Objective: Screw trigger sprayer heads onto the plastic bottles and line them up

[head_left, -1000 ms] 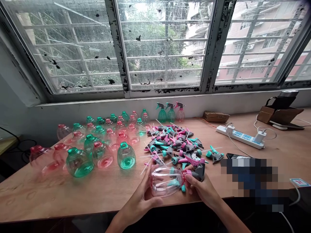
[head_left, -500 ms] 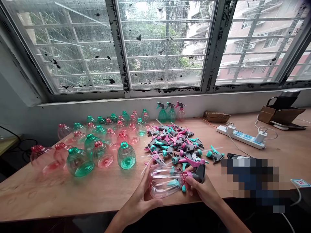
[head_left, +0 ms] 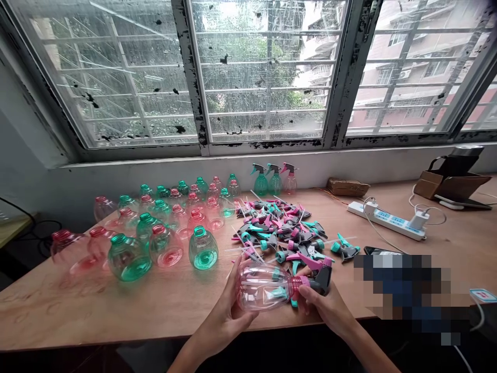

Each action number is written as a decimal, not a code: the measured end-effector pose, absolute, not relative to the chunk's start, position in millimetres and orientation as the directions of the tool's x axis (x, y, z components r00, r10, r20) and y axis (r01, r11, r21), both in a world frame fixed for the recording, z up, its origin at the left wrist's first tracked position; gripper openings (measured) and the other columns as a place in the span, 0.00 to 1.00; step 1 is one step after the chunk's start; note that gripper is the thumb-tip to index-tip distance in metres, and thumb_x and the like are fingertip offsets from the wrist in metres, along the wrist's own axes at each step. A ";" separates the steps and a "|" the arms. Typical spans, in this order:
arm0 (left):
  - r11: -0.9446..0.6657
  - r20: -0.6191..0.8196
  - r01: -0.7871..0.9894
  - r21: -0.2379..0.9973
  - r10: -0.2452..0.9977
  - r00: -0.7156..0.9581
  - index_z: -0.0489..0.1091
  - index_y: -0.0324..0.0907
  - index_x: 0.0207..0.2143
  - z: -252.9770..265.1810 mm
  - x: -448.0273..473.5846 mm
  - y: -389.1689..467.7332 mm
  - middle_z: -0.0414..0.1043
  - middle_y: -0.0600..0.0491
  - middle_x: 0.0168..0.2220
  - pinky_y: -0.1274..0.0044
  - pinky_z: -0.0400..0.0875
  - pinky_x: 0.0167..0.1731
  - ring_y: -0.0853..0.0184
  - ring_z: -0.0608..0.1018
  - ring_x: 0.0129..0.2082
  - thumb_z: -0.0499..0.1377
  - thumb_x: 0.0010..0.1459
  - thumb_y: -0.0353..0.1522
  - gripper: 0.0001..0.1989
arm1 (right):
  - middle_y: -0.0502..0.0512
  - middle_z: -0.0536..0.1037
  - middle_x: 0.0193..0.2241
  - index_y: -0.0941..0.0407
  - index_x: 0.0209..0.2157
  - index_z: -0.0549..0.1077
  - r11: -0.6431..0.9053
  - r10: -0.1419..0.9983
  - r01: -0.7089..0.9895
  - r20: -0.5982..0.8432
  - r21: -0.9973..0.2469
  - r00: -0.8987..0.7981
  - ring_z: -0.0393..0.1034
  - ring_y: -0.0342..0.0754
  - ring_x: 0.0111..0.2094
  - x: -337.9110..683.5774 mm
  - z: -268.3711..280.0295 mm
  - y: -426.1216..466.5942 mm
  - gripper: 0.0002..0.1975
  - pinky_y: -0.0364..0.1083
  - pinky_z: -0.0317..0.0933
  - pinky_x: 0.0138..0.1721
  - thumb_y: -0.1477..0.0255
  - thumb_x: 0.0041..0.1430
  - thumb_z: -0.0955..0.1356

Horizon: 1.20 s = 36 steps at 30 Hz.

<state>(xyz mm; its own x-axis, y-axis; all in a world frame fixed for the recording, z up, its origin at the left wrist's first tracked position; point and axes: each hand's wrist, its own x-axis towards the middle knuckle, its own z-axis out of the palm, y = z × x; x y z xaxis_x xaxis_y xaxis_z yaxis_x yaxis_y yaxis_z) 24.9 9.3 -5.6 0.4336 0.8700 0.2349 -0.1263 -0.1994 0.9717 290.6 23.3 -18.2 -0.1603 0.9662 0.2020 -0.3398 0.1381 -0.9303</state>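
A clear pink spray bottle (head_left: 264, 287) lies sideways in the air over the table's front edge, its neck to the right. My left hand (head_left: 227, 311) is closed around the bottle's base end. At the neck, my right hand (head_left: 324, 303) grips the pink collar of a black-and-pink trigger sprayer (head_left: 320, 277), which sits on the bottle's mouth; some of those fingers are hidden behind it. Just beyond my hands is a heap of loose trigger sprayers (head_left: 277, 223) in pink, teal and black, with white tubes sticking out.
Several open pink and green bottles (head_left: 204, 254) stand on the left of the wooden table (head_left: 163, 313). Three bottles with sprayers (head_left: 275, 181) stand by the wall. Rightward are a single teal sprayer (head_left: 345, 249), a power strip (head_left: 388, 220), a brown block (head_left: 347, 187) and a cardboard box (head_left: 446, 184).
The bottle has turned slightly in my hands, and its sprayer end has shifted a little to the right. Both hands keep their hold. The view has shifted slightly.
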 end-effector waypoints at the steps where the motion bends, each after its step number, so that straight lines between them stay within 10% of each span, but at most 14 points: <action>1: -0.188 0.227 -0.133 0.973 0.874 0.430 0.34 0.65 0.74 -6.6 24.6 9.5 0.40 0.52 0.78 0.56 0.44 0.74 0.51 0.50 0.76 0.66 0.65 0.33 0.51 | 0.53 0.83 0.23 0.56 0.36 0.75 0.135 0.967 -0.336 0.197 -0.932 -0.159 0.72 0.43 0.17 290.5 -18.4 23.2 0.18 0.40 0.63 0.19 0.57 0.57 0.79; 9: -0.124 0.173 -0.143 0.982 0.890 0.421 0.35 0.61 0.75 -10.0 24.1 11.4 0.48 0.47 0.76 0.58 0.59 0.70 0.47 0.61 0.72 0.67 0.65 0.37 0.50 | 0.51 0.81 0.19 0.56 0.37 0.75 0.150 0.964 -0.311 0.209 -0.939 -0.165 0.70 0.44 0.17 291.4 -20.8 24.4 0.19 0.42 0.62 0.19 0.56 0.58 0.78; 22: -0.149 0.203 -0.159 0.976 0.892 0.405 0.35 0.66 0.74 5.6 28.7 5.4 0.42 0.53 0.78 0.56 0.44 0.73 0.51 0.50 0.76 0.70 0.61 0.36 0.53 | 0.51 0.81 0.19 0.56 0.40 0.75 0.163 0.967 -0.278 0.209 -0.947 -0.145 0.71 0.45 0.17 291.8 -24.3 26.1 0.17 0.41 0.60 0.19 0.58 0.60 0.77; 36: -0.161 0.206 -0.143 0.976 0.893 0.400 0.37 0.62 0.75 -1.8 28.2 8.4 0.41 0.47 0.77 0.57 0.61 0.68 0.48 0.63 0.70 0.68 0.62 0.37 0.51 | 0.51 0.81 0.18 0.56 0.38 0.76 0.141 0.966 -0.273 0.193 -0.952 -0.174 0.70 0.45 0.17 291.4 -18.5 23.2 0.17 0.43 0.62 0.20 0.57 0.59 0.77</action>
<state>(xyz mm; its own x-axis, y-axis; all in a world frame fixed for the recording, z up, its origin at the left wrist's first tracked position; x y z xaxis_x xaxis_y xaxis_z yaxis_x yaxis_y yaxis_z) 28.2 8.4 -1.8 0.4003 0.8929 0.2060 -0.1432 -0.1611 0.9765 291.4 23.2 -18.5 -0.1745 0.9655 0.1931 -0.2734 0.1409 -0.9515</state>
